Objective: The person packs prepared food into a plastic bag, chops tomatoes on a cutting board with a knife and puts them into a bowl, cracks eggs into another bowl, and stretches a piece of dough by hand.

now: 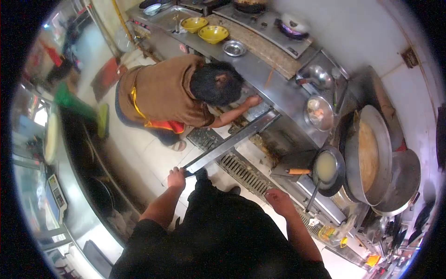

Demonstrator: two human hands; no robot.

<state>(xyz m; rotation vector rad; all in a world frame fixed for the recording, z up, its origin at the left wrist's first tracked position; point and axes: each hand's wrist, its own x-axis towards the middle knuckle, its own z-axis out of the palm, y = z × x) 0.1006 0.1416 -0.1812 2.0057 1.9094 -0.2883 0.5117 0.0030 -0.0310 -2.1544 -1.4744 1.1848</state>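
Observation:
My left hand (176,178) is closed on the near end of a long metal panel (232,142), which looks like an opened cabinet door. My right hand (277,197) hangs over the floor drain, its fingers curled; nothing can be made out in it. Beyond the panel a co-worker in a brown shirt (162,90) bends low, one arm reaching into the space under the steel counter (297,109). The panel's far end meets the counter front near that person's hand.
Two yellow bowls (213,34) and a small metal dish (234,48) stand on the counter. At the right are a pan of pale liquid (326,167) with a ladle and a large wok (369,156). A floor grate (244,174) runs below. A burner flame (292,32) is lit.

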